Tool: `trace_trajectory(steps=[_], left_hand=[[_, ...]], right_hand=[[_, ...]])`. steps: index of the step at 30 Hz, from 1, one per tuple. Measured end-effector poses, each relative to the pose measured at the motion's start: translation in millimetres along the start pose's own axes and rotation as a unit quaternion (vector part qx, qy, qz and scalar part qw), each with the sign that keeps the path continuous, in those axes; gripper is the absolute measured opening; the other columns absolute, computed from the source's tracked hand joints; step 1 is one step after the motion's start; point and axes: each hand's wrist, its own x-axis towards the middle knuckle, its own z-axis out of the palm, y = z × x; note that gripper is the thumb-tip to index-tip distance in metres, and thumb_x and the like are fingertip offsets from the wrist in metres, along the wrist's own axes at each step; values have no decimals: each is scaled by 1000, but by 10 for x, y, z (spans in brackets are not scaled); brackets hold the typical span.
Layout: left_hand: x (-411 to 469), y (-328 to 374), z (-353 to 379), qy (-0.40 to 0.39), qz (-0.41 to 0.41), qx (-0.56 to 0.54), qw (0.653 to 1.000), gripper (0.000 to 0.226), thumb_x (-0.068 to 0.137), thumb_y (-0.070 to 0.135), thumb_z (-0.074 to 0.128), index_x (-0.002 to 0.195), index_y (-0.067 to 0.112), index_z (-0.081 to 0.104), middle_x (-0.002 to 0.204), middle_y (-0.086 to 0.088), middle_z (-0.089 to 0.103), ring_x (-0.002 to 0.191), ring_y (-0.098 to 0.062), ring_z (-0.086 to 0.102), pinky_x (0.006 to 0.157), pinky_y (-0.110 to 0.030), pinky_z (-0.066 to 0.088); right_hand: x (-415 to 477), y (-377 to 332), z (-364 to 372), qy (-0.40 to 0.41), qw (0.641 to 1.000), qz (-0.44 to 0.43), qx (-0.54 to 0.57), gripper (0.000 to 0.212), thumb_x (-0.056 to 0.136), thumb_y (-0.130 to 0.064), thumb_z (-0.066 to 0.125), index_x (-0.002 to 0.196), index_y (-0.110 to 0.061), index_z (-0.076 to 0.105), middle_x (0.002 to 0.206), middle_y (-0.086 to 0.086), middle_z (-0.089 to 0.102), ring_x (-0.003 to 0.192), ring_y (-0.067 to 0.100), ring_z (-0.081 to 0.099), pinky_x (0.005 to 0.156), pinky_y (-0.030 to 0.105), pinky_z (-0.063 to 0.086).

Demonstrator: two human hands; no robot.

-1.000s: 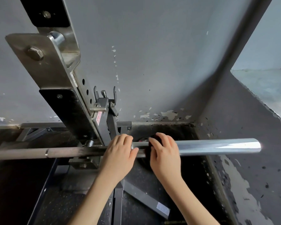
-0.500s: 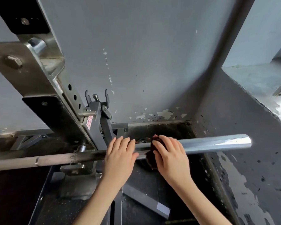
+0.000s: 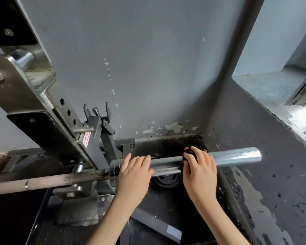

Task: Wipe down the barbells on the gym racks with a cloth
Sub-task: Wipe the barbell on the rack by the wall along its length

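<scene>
Grey painted wall (image 3: 157, 59), with a vertical trail of small chips (image 3: 107, 68) and larger flaked patches (image 3: 173, 127) near its foot. To the right, a darker side wall (image 3: 245, 121) met it at a corner and rose to a pale ledge (image 3: 265, 89), on which a metal rail (image 3: 302, 92) lay at the edge of view. The dark speckled floor (image 3: 281, 183) showed a worn pale streak (image 3: 249, 195). A dark round disc (image 3: 166, 179) lay near the wall's foot; nearer the viewer, a flat bar (image 3: 157, 225) bore a pale label (image 3: 173, 231).
</scene>
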Motion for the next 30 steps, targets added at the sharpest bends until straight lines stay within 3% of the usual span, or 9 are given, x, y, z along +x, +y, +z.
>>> trace_trajectory(steps=[7,10,14,18,22,24,26,28,30], left_hand=[[56,18,-5,-37,4,-8,999,48,70,33,84,111,11,70,103,2,72,95,-17,69,102,-49,38],[76,16,-18,-57,13,-13,998,49,71,33,84,112,12,70,108,2,72,99,-16,69,104,-44,31],[175,120,-145,-149,10,-47,988,46,96,37,53,138,17,48,139,6,52,130,-14,47,117,-36,5],[321,233,-258,-192,36,-34,980,23,99,39,46,115,23,47,121,9,55,119,-13,49,118,-36,16],[399,300,-279,-201,51,-45,977,15,97,33,50,97,22,39,113,7,56,112,-15,52,111,-32,27],[429,371,-243,-204,55,-67,975,27,98,32,50,121,17,46,130,5,52,123,-16,48,109,-31,29],[448,446,-215,-210,60,-84,972,54,99,32,49,148,17,31,150,3,39,136,-16,37,113,-31,23],[471,491,-189,-209,80,-77,972,61,100,34,47,153,18,20,158,3,26,142,-15,27,117,-31,14],[509,506,-170,-207,95,-74,971,62,100,36,46,153,18,19,159,4,22,143,-13,24,118,-32,8]], right_hand=[[-90,2,12,-92,988,-119,31,32,85,-19,53,115,-14,65,134,7,55,125,27,49,113,42,29],[-49,230,-46,-76,996,-39,21,38,82,-18,49,116,-13,66,134,7,56,125,29,49,114,42,26],[-71,-91,-20,-61,997,16,52,42,84,-21,38,111,-8,69,129,10,59,124,31,51,109,51,37],[-83,226,-58,-103,988,-105,34,46,84,-20,40,122,-10,64,138,11,54,129,31,48,110,45,37],[-35,414,-126,-57,997,38,26,46,85,-22,38,119,-10,66,135,10,56,129,30,45,112,44,33],[-38,256,-91,-41,996,59,48,38,88,-20,43,115,-8,68,133,10,57,129,30,45,113,47,32],[-106,235,-67,-58,997,-9,51,34,91,-20,49,118,-9,66,136,9,55,132,30,44,114,46,31],[-105,453,-111,-68,995,-71,13,34,91,-17,51,121,-10,64,139,10,53,131,30,45,113,44,32],[-37,713,-173,-60,998,-25,-15,32,87,-7,59,118,-7,65,137,12,54,127,35,48,111,48,35]])
